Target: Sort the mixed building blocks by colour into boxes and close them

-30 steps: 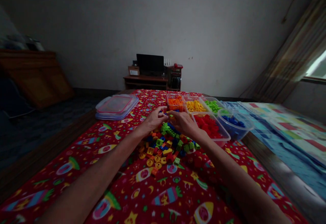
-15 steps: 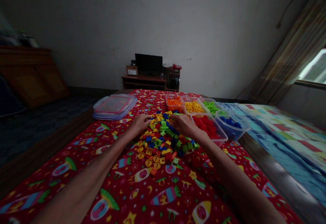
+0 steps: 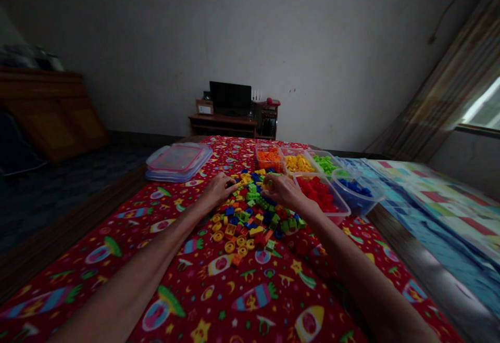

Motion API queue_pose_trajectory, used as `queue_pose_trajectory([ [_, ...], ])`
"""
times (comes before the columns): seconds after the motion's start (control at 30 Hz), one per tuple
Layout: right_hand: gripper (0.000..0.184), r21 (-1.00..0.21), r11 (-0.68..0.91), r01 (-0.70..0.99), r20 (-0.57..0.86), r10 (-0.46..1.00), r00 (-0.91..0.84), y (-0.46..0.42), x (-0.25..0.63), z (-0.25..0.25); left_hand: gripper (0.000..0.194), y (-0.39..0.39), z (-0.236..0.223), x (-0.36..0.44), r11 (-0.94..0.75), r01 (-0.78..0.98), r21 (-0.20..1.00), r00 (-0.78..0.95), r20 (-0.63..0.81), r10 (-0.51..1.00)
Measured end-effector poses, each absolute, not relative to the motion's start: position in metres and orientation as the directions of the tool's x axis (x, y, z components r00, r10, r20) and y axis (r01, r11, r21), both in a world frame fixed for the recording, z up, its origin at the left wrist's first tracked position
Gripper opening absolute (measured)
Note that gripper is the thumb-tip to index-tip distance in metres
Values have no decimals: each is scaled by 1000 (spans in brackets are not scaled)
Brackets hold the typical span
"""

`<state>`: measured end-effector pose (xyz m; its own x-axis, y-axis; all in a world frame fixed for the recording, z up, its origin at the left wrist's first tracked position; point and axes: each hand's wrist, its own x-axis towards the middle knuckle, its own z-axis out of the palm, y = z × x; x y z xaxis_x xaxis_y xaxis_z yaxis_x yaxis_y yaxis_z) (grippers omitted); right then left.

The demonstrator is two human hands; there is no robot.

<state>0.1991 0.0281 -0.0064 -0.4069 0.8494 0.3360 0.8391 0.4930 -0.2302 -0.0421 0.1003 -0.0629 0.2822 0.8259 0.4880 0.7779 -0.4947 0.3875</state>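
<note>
A loose pile of mixed-colour toy building bricks (image 3: 255, 217) lies on the red patterned tablecloth (image 3: 234, 301), with yellow wheel-like pieces at its near edge. My left hand (image 3: 219, 189) rests at the pile's left side, fingers bent, with a gap between thumb and forefinger and nothing visible in it. On the right side of the pile, my right hand (image 3: 283, 190) has its fingers curled down together over the bricks. Its fingertips are partly hidden, so what they hold cannot be made out. Close beside it stands a clear box of red bricks (image 3: 317, 193).
Behind the right hand stand boxes of orange pieces (image 3: 268, 155), yellow pieces (image 3: 298, 163) and green pieces (image 3: 325, 164). A round tub with blue pieces (image 3: 356, 188) is farther right. Stacked clear lids (image 3: 177, 158) lie at the back left. A monitor (image 3: 230, 98) stands beyond the table.
The left hand's thumb and forefinger show farther apart than before. My right hand stays nearly in place over the bricks. The whole view has shifted very slightly.
</note>
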Motion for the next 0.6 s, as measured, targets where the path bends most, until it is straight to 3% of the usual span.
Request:
queue_pose_trajectory([
  [0.2,25,-228,513,827,309,844,-439,23,199,-3,23,95,-64,-37,-511,771,381,277,523,806],
  [0.37,24,-236,532,813,377,822,-428,23,209,4,20,97,-66,-40,-535,736,415,255,562,787],
  [0.5,26,-234,447,863,469,830,-302,38,234,15,22,99,-70,-43,-532,714,456,226,569,791],
  [0.6,25,-163,317,934,490,848,-202,63,261,26,24,101,-72,-44,-525,709,471,213,567,796],
])
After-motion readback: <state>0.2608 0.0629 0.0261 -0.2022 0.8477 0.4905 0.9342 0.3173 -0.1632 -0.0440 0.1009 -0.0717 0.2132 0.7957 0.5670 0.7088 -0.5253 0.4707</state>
